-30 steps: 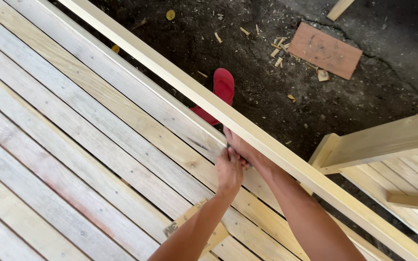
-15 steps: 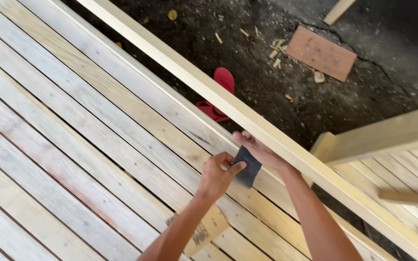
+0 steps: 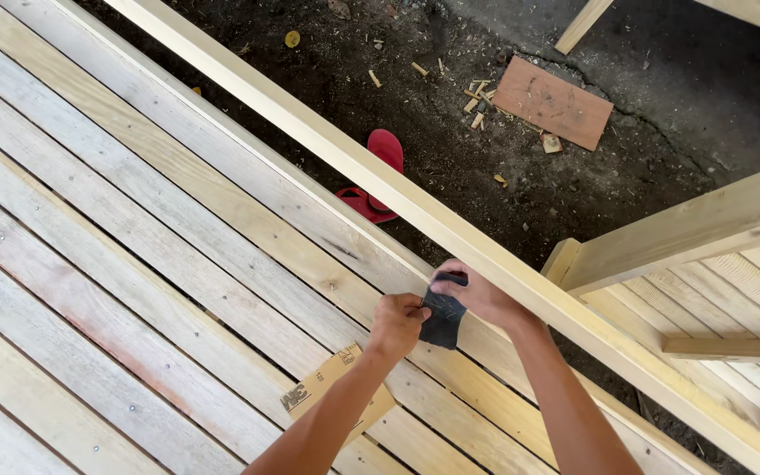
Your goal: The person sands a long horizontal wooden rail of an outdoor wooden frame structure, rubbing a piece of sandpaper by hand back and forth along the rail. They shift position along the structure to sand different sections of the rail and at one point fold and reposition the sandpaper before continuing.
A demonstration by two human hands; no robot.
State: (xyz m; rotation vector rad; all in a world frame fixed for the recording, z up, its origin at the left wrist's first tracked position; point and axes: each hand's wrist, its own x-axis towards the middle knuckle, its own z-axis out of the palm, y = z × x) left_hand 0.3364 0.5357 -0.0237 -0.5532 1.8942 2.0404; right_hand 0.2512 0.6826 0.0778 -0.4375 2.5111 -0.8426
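Both of my hands hold a small dark folded sheet of sandpaper (image 3: 442, 318) just beside a long pale wooden rail (image 3: 380, 189) that runs diagonally across the view. My left hand (image 3: 396, 323) pinches its left edge. My right hand (image 3: 478, 295) grips its upper right side, knuckles close against the rail. Below the hands lie the pale planks of a deck (image 3: 134, 255).
A tan piece of sandpaper sheet (image 3: 332, 393) lies on the planks under my left forearm. Red sandals (image 3: 376, 176) sit on the dirt beyond the rail, near a brown board (image 3: 553, 102) and wood scraps. More timber framing (image 3: 705, 229) stands at the right.
My hands have come away from the rail and drawn apart slightly; the dark sandpaper, hidden a second ago, now shows between them.
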